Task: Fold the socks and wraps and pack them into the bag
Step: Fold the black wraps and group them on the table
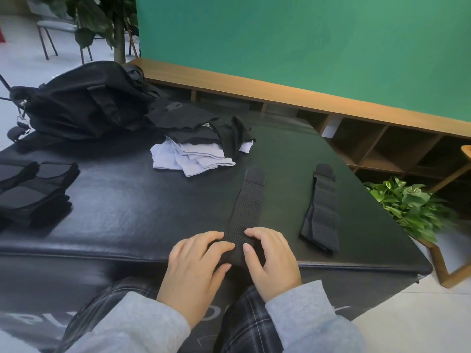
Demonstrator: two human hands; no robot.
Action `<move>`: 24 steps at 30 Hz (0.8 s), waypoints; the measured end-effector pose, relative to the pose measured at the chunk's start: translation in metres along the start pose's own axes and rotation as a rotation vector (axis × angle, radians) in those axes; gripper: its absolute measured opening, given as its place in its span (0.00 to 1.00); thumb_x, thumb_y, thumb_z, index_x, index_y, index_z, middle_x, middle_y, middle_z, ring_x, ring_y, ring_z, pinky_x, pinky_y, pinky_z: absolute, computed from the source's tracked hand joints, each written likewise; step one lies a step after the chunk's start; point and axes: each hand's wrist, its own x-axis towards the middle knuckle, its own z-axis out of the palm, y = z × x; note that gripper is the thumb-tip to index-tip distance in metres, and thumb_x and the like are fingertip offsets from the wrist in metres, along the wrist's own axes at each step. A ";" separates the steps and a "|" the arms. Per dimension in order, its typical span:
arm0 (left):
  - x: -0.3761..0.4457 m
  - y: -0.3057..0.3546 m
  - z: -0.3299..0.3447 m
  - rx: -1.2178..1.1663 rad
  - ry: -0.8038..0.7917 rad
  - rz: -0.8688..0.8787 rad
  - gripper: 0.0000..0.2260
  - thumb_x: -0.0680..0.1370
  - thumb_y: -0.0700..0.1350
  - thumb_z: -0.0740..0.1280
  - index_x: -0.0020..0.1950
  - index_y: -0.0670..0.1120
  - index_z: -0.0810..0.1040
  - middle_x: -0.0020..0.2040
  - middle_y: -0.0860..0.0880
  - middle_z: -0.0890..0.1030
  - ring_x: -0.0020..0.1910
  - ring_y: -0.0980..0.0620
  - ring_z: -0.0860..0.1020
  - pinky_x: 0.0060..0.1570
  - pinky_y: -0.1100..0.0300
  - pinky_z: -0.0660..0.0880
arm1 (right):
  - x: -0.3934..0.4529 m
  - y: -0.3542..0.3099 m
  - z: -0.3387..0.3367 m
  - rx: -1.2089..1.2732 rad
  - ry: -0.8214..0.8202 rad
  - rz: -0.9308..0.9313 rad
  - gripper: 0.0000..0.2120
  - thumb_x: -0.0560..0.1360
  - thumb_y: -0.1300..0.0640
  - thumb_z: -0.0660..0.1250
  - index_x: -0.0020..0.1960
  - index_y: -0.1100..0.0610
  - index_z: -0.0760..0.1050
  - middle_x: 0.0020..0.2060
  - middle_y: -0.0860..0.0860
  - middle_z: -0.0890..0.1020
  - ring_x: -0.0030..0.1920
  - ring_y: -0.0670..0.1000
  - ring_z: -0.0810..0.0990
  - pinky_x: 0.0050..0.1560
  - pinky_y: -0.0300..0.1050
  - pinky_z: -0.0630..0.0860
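1. Your left hand [197,263] and right hand [270,261] sit at the lower centre of the frame, both on the near end of the perforated wrap [248,207]. The fingers are curled over that end and the thumbs tuck in at the table edge, so each hand holds the strap, probably to start a fold or a roll from the near end.

2. The wrap runs straight away from you toward the middle of the frame, its fastening tab at the far end. Laid flat and lengthwise like this, it should turn over evenly as you work it away from you.

3. The second wrap [322,207] lies right of centre, apart from the first and roughly parallel to it. It looks untouched, parked there to wait its turn.

4. The pile of socks [193,154], light ones under dark ones, sits above centre. It is loose and rumpled, so I judge it still unfolded.

5. The folded dark pieces [33,189] are stacked at the left edge, well away from your hands, likely finished work kept clear of the folding area.

6. The bag [81,103] rests in the upper left of the frame, slumped on the black padded table [127,212]. Whether its mouth is unzipped I cannot tell. Nothing seems packed yet, so the task is in its early part.
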 end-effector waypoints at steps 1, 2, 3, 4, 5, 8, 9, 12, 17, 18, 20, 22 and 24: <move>0.000 0.000 0.000 0.003 -0.004 0.001 0.22 0.65 0.47 0.77 0.55 0.55 0.74 0.55 0.54 0.77 0.54 0.55 0.74 0.55 0.51 0.72 | 0.000 0.001 0.000 0.004 -0.006 -0.012 0.16 0.73 0.46 0.57 0.53 0.51 0.78 0.49 0.35 0.73 0.54 0.36 0.69 0.54 0.22 0.63; 0.000 0.001 0.001 0.006 -0.010 0.005 0.22 0.65 0.46 0.77 0.55 0.56 0.74 0.55 0.55 0.77 0.54 0.55 0.74 0.56 0.52 0.71 | 0.000 0.001 0.000 0.010 -0.008 -0.021 0.15 0.73 0.47 0.57 0.52 0.51 0.79 0.49 0.35 0.74 0.55 0.36 0.69 0.56 0.22 0.61; 0.001 0.001 0.001 0.004 -0.016 0.010 0.22 0.65 0.46 0.77 0.55 0.56 0.73 0.56 0.55 0.77 0.55 0.55 0.74 0.58 0.53 0.69 | 0.000 0.002 0.001 0.017 -0.005 -0.026 0.14 0.73 0.47 0.58 0.51 0.51 0.79 0.49 0.36 0.74 0.54 0.35 0.68 0.57 0.22 0.61; 0.001 0.001 0.001 0.001 -0.022 0.015 0.22 0.66 0.46 0.77 0.56 0.56 0.73 0.56 0.55 0.77 0.55 0.55 0.73 0.59 0.55 0.66 | -0.001 0.002 0.001 0.026 0.000 -0.024 0.14 0.73 0.47 0.58 0.50 0.50 0.78 0.50 0.35 0.74 0.54 0.34 0.68 0.55 0.22 0.63; 0.001 0.001 0.001 -0.001 -0.024 0.020 0.22 0.66 0.46 0.77 0.56 0.56 0.73 0.56 0.55 0.78 0.55 0.56 0.73 0.59 0.56 0.64 | -0.001 0.003 0.001 0.033 0.005 -0.017 0.13 0.72 0.46 0.59 0.49 0.50 0.78 0.50 0.35 0.74 0.54 0.32 0.68 0.53 0.23 0.65; 0.002 0.002 -0.001 0.011 -0.021 0.034 0.22 0.65 0.46 0.77 0.56 0.56 0.73 0.56 0.55 0.78 0.54 0.55 0.76 0.59 0.56 0.64 | -0.002 0.003 0.000 0.041 0.012 -0.009 0.12 0.72 0.46 0.59 0.47 0.50 0.76 0.49 0.33 0.74 0.54 0.31 0.68 0.50 0.23 0.65; 0.002 0.002 -0.001 0.019 -0.019 0.038 0.22 0.65 0.46 0.77 0.56 0.56 0.74 0.55 0.55 0.79 0.53 0.54 0.77 0.59 0.56 0.67 | -0.002 0.003 0.000 0.040 0.015 -0.013 0.12 0.72 0.46 0.59 0.46 0.51 0.76 0.49 0.34 0.74 0.53 0.32 0.68 0.50 0.23 0.65; 0.003 0.002 -0.001 0.037 -0.020 0.047 0.20 0.64 0.46 0.78 0.54 0.55 0.78 0.54 0.55 0.79 0.52 0.53 0.79 0.57 0.53 0.70 | -0.002 0.002 0.001 0.034 0.007 -0.016 0.13 0.72 0.46 0.59 0.48 0.50 0.77 0.49 0.34 0.74 0.54 0.33 0.68 0.51 0.24 0.66; 0.002 0.001 -0.001 0.036 -0.047 0.040 0.19 0.64 0.47 0.78 0.53 0.55 0.79 0.54 0.55 0.79 0.53 0.53 0.79 0.54 0.51 0.73 | -0.002 0.003 0.001 0.015 0.015 -0.024 0.13 0.72 0.46 0.59 0.49 0.51 0.78 0.49 0.35 0.74 0.54 0.34 0.68 0.56 0.22 0.63; 0.002 0.001 -0.001 0.034 -0.051 0.038 0.19 0.65 0.47 0.78 0.53 0.55 0.79 0.54 0.55 0.79 0.53 0.53 0.78 0.55 0.51 0.73 | -0.002 0.002 0.001 0.009 0.014 -0.023 0.13 0.72 0.46 0.59 0.49 0.51 0.78 0.49 0.35 0.74 0.54 0.34 0.67 0.57 0.22 0.61; 0.002 0.001 0.000 0.018 -0.054 0.034 0.19 0.65 0.47 0.77 0.54 0.55 0.78 0.55 0.56 0.79 0.54 0.53 0.77 0.58 0.54 0.68 | -0.003 0.002 0.001 0.008 0.011 -0.025 0.13 0.72 0.47 0.59 0.49 0.51 0.78 0.49 0.34 0.74 0.54 0.33 0.67 0.57 0.21 0.60; 0.001 0.001 0.000 0.010 -0.059 0.027 0.19 0.65 0.48 0.77 0.54 0.56 0.77 0.55 0.56 0.78 0.55 0.54 0.76 0.59 0.56 0.66 | -0.003 0.002 0.001 0.014 0.009 -0.029 0.12 0.73 0.47 0.59 0.48 0.51 0.77 0.49 0.35 0.74 0.54 0.34 0.68 0.57 0.22 0.60; 0.001 0.001 0.000 0.008 -0.058 0.022 0.20 0.65 0.48 0.77 0.54 0.56 0.77 0.55 0.57 0.78 0.55 0.55 0.75 0.59 0.55 0.67 | -0.003 0.003 0.001 0.014 0.008 -0.032 0.12 0.73 0.48 0.59 0.48 0.51 0.77 0.49 0.35 0.74 0.54 0.34 0.68 0.57 0.22 0.60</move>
